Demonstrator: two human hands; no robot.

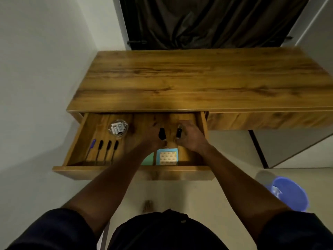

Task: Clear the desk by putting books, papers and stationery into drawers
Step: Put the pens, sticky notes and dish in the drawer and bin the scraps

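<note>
My left hand & right hand, each closed on a small dark item, are low in the open drawer, desk top bare; next, prob set both down, shut drawer.

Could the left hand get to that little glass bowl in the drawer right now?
Probably yes. The glass bowl sits uncovered in the open drawer, just left of the left hand, though that hand seems to hold a small dark object.

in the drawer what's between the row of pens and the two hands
Nothing but bare drawer floor lies between the rightmost pen and the left hand in the head view. The round dish sits further back, above that stretch.
</note>
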